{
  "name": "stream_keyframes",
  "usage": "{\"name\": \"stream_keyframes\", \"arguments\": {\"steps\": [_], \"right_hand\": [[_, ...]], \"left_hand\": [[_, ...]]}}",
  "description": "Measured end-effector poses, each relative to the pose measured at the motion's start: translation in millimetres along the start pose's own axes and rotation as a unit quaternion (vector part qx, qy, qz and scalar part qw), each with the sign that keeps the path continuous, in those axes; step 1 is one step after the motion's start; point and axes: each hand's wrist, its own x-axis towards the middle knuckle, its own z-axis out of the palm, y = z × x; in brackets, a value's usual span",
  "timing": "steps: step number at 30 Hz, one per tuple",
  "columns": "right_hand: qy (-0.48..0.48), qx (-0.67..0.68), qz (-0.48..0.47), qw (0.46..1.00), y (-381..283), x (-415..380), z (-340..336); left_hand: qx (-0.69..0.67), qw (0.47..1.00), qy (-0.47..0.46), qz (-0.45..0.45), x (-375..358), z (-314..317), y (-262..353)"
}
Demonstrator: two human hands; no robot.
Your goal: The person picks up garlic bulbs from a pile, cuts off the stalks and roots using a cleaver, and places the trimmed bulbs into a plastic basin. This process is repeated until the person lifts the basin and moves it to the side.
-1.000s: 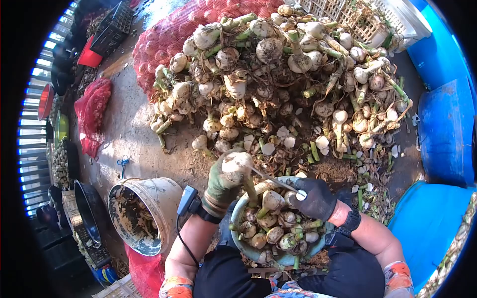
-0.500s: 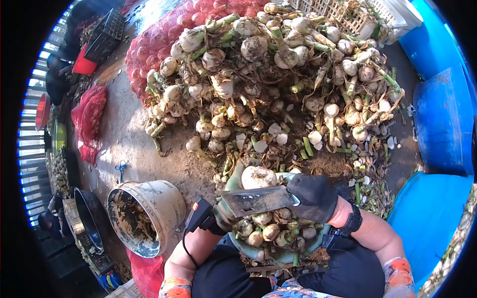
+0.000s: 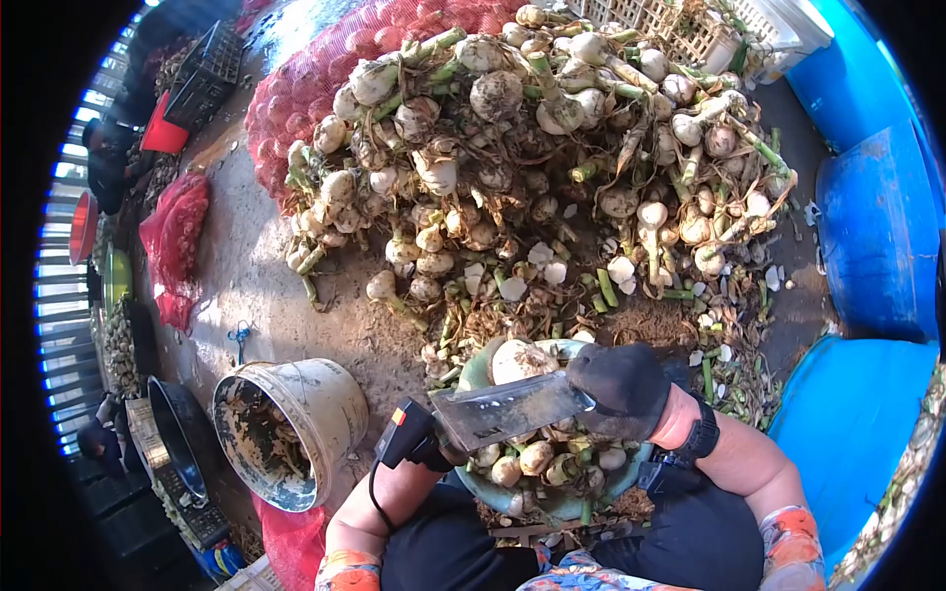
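Note:
My right hand (image 3: 619,389), in a black glove, grips the handle of a cleaver (image 3: 507,409). Its broad, dirt-smeared blade points left. My left hand (image 3: 451,451) is behind and below the blade, its fingers mostly hidden, and seems closed on a large white garlic bulb (image 3: 522,362) showing just beyond the blade's upper edge. Beneath both hands, a pale green basin (image 3: 631,483) between my knees holds several garlic bulbs (image 3: 535,458) with short cut stalks.
A big heap of garlic (image 3: 493,128) with stalks lies ahead, against red mesh sacks (image 3: 296,98). A dirty white bucket (image 3: 335,414) of scraps leans at left. Blue tubs (image 3: 877,227) line the right. Trimmings (image 3: 729,394) litter the floor. Another person (image 3: 103,163) is at far left.
The blade has shifted slightly left and down. My left hand has dropped further behind it. The white garlic bulb has moved slightly down and right, with its skin facing differently.

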Motion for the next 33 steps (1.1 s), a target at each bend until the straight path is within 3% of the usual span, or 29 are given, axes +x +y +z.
{"name": "stream_keyframes", "arguments": {"steps": [1,2,3,4,5,7,8,9,10,11,12,13,14,15,17,18,20,21,22,23,24,25,26,27,28,29,31,33], "right_hand": [[0.005,0.002,0.003,1.000,1,0,2],[0.011,0.004,0.005,1.000,3,-1,3],[0.011,0.003,0.005,1.000,5,-2,5],[0.007,0.026,0.005,1.000,8,-4,7],[0.002,0.049,0.006,0.999,12,-7,10],[-0.007,0.026,0.019,0.999,22,-12,18],[-0.017,0.004,0.029,0.999,29,-14,24],[-0.015,0.002,0.029,0.999,45,-22,30],[-0.051,-0.042,0.132,0.989,65,-34,37],[-0.087,-0.084,0.233,0.965,74,-40,42],[-0.091,-0.085,0.226,0.966,74,-37,41],[-0.025,-0.045,0.246,0.968,68,-40,38],[0.045,-0.007,0.267,0.963,62,-42,34],[0.048,-0.010,0.266,0.963,62,-38,30],[0.097,0.050,0.216,0.970,55,-31,25],[0.097,0.051,0.217,0.970,45,-27,19],[0.074,0.028,0.115,0.990,28,-17,7],[0.115,0.047,0.055,0.991,23,-15,12],[0.072,0.015,0.043,0.996,15,-11,8],[0.029,-0.017,0.031,0.999,6,-9,2],[0.029,-0.016,0.031,0.999,5,-7,-2],[0.024,0.020,0.002,1.000,6,-4,-6],[0.018,0.057,-0.026,0.998,7,-3,-9],[0.019,0.057,-0.025,0.998,7,-3,-8],[0.013,0.062,-0.021,0.998,9,-3,-7],[0.007,0.067,-0.017,0.998,10,-4,-6],[0.015,0.046,0.016,0.999,32,-8,10],[0.024,0.024,0.047,0.998,50,-17,19]], "left_hand": [[0.001,1.000,0.000,0.000,-4,-2,-5],[0.193,0.973,0.102,0.071,-11,-5,-14],[0.374,0.895,0.199,0.138,-16,-8,-19],[0.526,0.821,0.195,0.106,-7,23,-18],[0.526,0.821,0.195,0.106,-6,30,-18],[0.460,0.874,0.148,0.058,-4,37,-17],[0.630,0.763,0.147,0.018,-6,38,-12],[0.773,0.618,0.138,-0.024,-8,39,-7],[0.738,0.666,0.056,0.090,-7,53,-20],[0.737,0.638,-0.038,0.222,3,61,-26],[0.684,0.716,0.043,0.135,2,74,-20],[0.610,0.782,0.123,0.040,-1,80,-18],[0.566,0.811,0.112,0.102,0,69,-17],[0.453,0.874,0.133,0.113,0,68,-19],[0.600,0.763,0.192,0.142,-4,62,-15],[0.601,0.763,0.192,0.140,-6,57,-14],[0.641,0.735,0.122,0.185,-6,45,-10],[0.640,0.735,0.122,0.186,-3,36,-7],[0.349,0.920,0.158,0.081,4,26,-2],[0.013,0.984,0.173,-0.034,8,21,2],[-0.014,0.971,0.211,-0.115,5,31,6],[-0.015,0.971,0.211,-0.115,0,31,3],[0.146,0.972,0.184,-0.007,-7,29,-3],[0.301,0.936,0.150,0.101,-10,29,-7],[0.446,0.874,0.161,0.111,-9,33,-9],[0.446,0.874,0.161,0.111,-6,36,-12],[0.639,0.745,0.073,0.179,-1,42,-17],[0.614,0.763,0.065,0.191,-3,54,-18]]}}
